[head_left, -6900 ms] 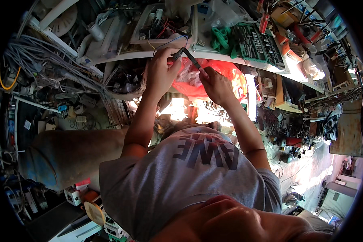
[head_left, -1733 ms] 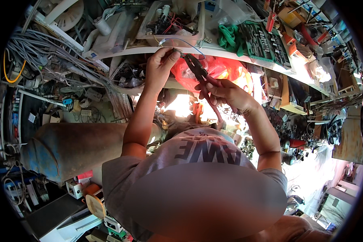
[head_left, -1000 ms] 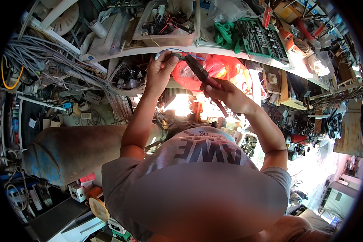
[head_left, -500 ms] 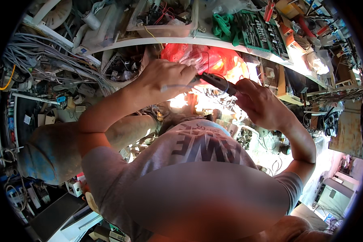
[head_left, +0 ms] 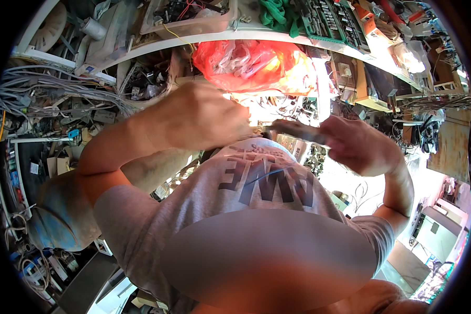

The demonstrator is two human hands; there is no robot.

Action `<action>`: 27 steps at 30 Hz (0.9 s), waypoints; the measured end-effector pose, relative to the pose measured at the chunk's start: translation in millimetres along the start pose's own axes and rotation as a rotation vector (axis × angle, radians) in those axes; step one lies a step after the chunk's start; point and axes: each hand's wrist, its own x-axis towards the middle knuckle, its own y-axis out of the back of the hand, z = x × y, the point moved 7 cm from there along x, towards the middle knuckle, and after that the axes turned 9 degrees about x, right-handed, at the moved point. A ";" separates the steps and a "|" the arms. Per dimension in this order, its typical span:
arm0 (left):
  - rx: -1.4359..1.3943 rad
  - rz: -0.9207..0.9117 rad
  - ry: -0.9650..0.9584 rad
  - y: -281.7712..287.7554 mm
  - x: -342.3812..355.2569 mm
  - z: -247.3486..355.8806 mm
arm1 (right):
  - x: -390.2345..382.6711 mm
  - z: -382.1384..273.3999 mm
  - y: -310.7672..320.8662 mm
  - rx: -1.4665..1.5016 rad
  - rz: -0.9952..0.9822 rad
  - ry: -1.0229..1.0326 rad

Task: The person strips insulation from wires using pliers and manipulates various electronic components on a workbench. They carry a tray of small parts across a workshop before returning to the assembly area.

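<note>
My right hand (head_left: 362,146) is closed around a dark, narrow hand tool (head_left: 303,132). Its tip points left toward my other hand; motion blur hides its exact kind. Just left of that tip, my left hand (head_left: 204,116) is held with its fingers curled together, also blurred. Whatever sits between those fingers cannot be made out. A thin blue wire-like strand (head_left: 267,176) shows in front of my grey shirt (head_left: 193,191), and its ends are not clear. Both hands are raised in front of my body, a small gap between the left fingers and the tool.
Beyond my hands lies a red plastic bag (head_left: 256,68) under a shelf edge (head_left: 193,39). On the shelf stand a clear bin (head_left: 157,26) of parts and a green socket set case (head_left: 324,34). Grey cables (head_left: 42,86) hang at left, above a rusty blue cylinder (head_left: 63,230).
My left hand has drawn away from the tool's tip. Both hands and the tool have come lower, closer to my chest, and the view has shifted so the shelf appears higher.
</note>
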 end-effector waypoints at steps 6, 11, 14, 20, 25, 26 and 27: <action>-0.598 -0.042 0.774 -20.5 -42.8 -125.8 | -54.1 112.6 53.5 0.735 0.354 -0.303; -0.961 0.151 0.752 -67.4 -16.0 -143.6 | 17.3 90.2 34.4 0.731 0.204 -0.134; -1.227 0.297 0.908 -87.5 -30.4 -158.2 | 42.4 94.4 19.7 0.856 0.210 -0.149; -1.387 0.728 1.001 -103.5 -55.4 -170.0 | 84.6 116.0 22.0 0.901 0.281 -0.218; -1.406 0.706 0.903 -104.9 -40.5 -157.5 | 120.2 106.1 18.7 0.934 0.120 -0.233; -1.453 0.635 0.874 -111.6 -37.3 -155.6 | 124.5 96.2 17.3 0.910 0.094 -0.226; -1.460 0.607 0.866 -111.7 -34.9 -153.5 | 127.9 85.6 15.9 0.863 0.067 -0.233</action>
